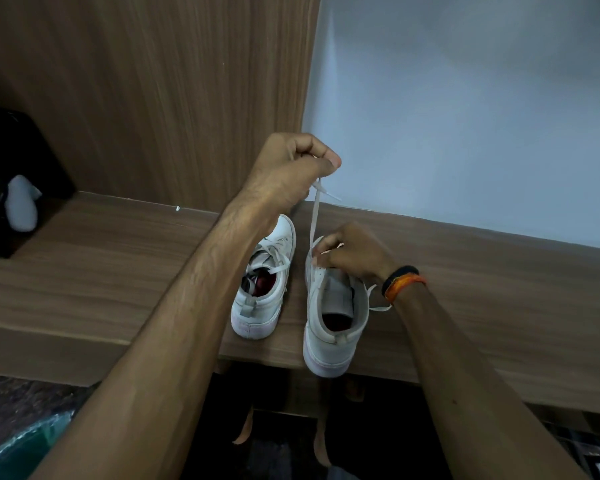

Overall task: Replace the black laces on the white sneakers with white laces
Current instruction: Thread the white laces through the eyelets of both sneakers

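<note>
Two white sneakers stand heel-toward-me on a wooden shelf [118,271]. The left sneaker [264,289] has white laces through its eyelets. The right sneaker [333,323] overhangs the shelf's front edge a little. My left hand [291,168] is raised above the shoes, fist closed on a white lace [315,209] that runs taut down to the right sneaker. My right hand [350,254] rests on that sneaker's tongue area, fingertips pinching the lace near the eyelets. Another lace end [380,308] trails out to the right of the shoe. No black lace shows.
A wooden panel [153,81] rises behind the shelf on the left and a pale wall [465,98] on the right. A black box with a grey object [18,202] sits at the far left. Below the shelf are a green bin [21,452] and my bare feet.
</note>
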